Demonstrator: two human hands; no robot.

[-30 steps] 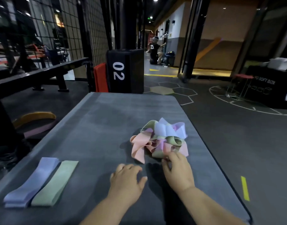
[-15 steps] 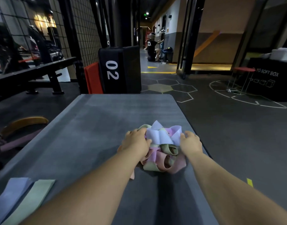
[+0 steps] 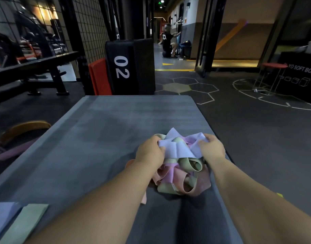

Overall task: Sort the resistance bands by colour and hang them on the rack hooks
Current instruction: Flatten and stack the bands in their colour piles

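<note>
A tangled heap of pink, green and lilac resistance bands (image 3: 183,176) lies on the grey platform (image 3: 105,131), right of centre. On top of the heap is a pale purple band (image 3: 179,148). My left hand (image 3: 150,152) grips its left end and my right hand (image 3: 212,149) grips its right end, both with curled fingers. Two flat bands lie side by side at the near left corner: a purple band (image 3: 1,217) and a green band (image 3: 26,222). No rack hooks are in view.
A black soft box marked 02 (image 3: 130,67) and an orange pad (image 3: 100,76) stand beyond the platform's far edge. A black bench (image 3: 33,71) is at the left. A curved wooden piece (image 3: 22,129) lies on the floor at the left. A person sits far down the corridor.
Both hands went from the near side of the heap up onto it. They now hold the pale purple band by its ends, slightly lifted and spread. My head moved closer.
</note>
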